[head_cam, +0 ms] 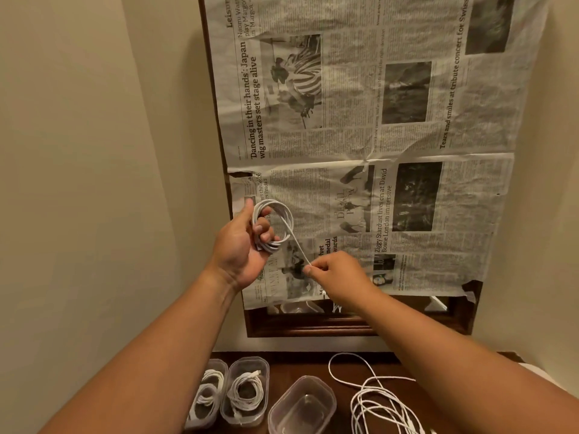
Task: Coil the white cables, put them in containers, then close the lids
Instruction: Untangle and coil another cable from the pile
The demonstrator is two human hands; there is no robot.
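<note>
My left hand [242, 245] is raised in front of the wall and holds a coiled white cable [275, 222] looped around its fingers. The loose end of that cable runs down to my right hand [335, 272], which pinches it between thumb and fingers. On the dark wooden table below stand three clear plastic containers: the leftmost container [208, 393] and the second container [247, 391] each hold coiled white cables. The third container [302, 405] has no cable in it. A tangle of loose white cables [379, 399] lies to its right.
A sheet of newspaper [376, 136] covers a wood-framed mirror [313, 327] on the wall behind my hands. A cream wall fills the left side. The dark table edge [300, 360] meets the wall at the bottom.
</note>
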